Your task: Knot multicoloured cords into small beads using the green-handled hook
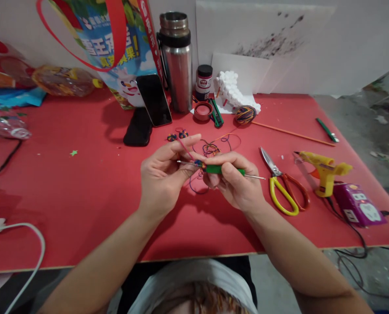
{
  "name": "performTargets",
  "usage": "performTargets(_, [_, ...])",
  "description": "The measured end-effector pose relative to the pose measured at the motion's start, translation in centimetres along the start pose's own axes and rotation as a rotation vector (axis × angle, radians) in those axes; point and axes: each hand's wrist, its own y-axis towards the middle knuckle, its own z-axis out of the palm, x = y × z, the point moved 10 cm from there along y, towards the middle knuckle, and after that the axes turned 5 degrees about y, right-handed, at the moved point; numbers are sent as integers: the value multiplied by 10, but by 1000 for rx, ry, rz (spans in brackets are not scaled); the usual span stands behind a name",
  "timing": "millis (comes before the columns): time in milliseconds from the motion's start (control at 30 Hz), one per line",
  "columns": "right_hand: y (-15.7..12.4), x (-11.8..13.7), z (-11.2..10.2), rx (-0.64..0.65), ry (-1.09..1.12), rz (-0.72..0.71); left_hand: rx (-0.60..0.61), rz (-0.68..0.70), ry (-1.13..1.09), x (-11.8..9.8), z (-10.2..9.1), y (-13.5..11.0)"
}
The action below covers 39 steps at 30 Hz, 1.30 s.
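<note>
In my right hand (238, 179) is a crochet hook (225, 169) with a green handle, its metal ends sticking out on both sides. My left hand (165, 174) pinches a small multicoloured crochet piece (199, 163) that sits at the hook's left end. A pinkish strand of yarn (185, 148) runs up over the raised left index finger. Loose yarn (210, 149) lies tangled on the table behind and below the hands. It appears to lead toward a multicoloured yarn ball (245, 114). Two small dark multicoloured pieces (177, 135) rest just beyond my left hand.
Right of my hands lie scissors (282, 185), a yellow glue gun (327, 170) and a purple power box (358, 205). Behind stand a steel bottle (178, 69), a phone (153, 100) leaning upright, a gift bag (116, 52) and a green cutter (216, 114). A white cable (39, 235) hangs at left.
</note>
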Motion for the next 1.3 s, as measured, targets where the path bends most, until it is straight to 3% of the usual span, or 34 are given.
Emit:
performTargets(133, [2,-6,-9,-178,104,55,-9,-46,-13,8,2,1])
performTargets(267, [4,-12,-10,-233,188,87,-30,-69,-43,11,3,4])
performTargets(600, [4,-12,-11,-231,240,96,-21,-64,-70,12,4,3])
performTargets(833, [4,-11,-5,-168,154,76,-47,-75,-46,15,1,6])
performTargets(1300, [3,-5,-10,-216,83,-6,-70,-88,-20,12,0,7])
